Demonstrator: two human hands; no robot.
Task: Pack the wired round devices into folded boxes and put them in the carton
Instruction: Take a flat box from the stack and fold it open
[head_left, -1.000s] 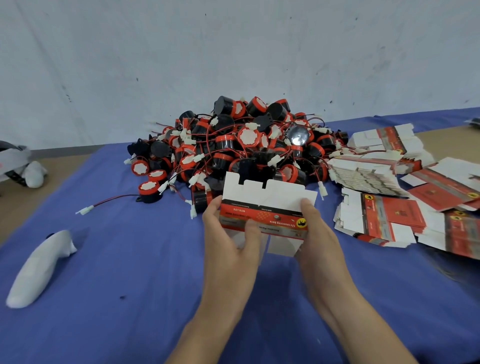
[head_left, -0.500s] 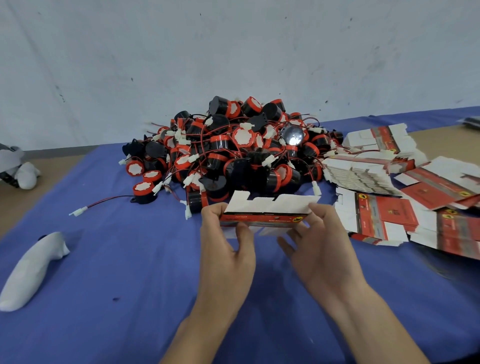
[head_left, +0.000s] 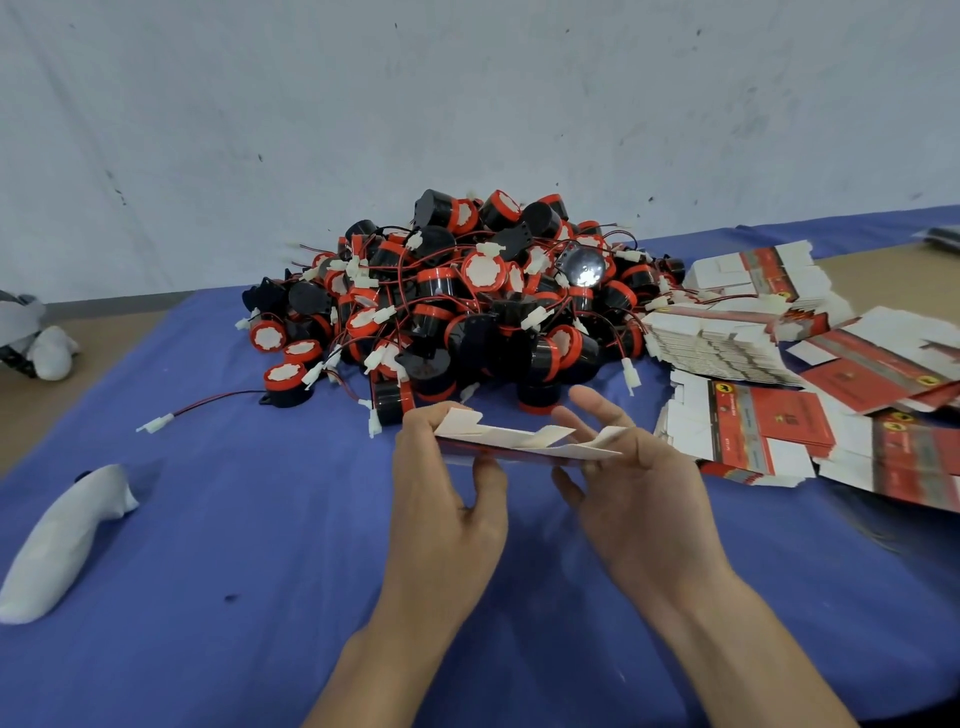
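1. Flat box (head_left: 524, 448), not yet opened out, hangs edge-on above the near middle of the table (head_left: 234, 519), pinched at its left end between the left hand's (head_left: 441, 509) curled fingers (head_left: 418, 428) and thumb.
2. The right hand (head_left: 639, 499) grips nothing: its fingers (head_left: 597, 405) are straight and spread, only touching the blank's right end. With one pinch carrying it, the card could twist or slip as the sides are pushed apart.
3. Thin flaps stand up along the top edge. A hard squeeze risks creasing them the wrong way, so the box might not close.
4. Just behind, the wired round devices (head_left: 467, 312) lie heaped toward the table's far edge, leads crossed. Pulling one out could drag neighbours along or snag a connector.
5. Flat boxes (head_left: 763, 431) slump in loose stacks by the right edge. A sweeping forearm might scatter them.
6. The carton is not in view.
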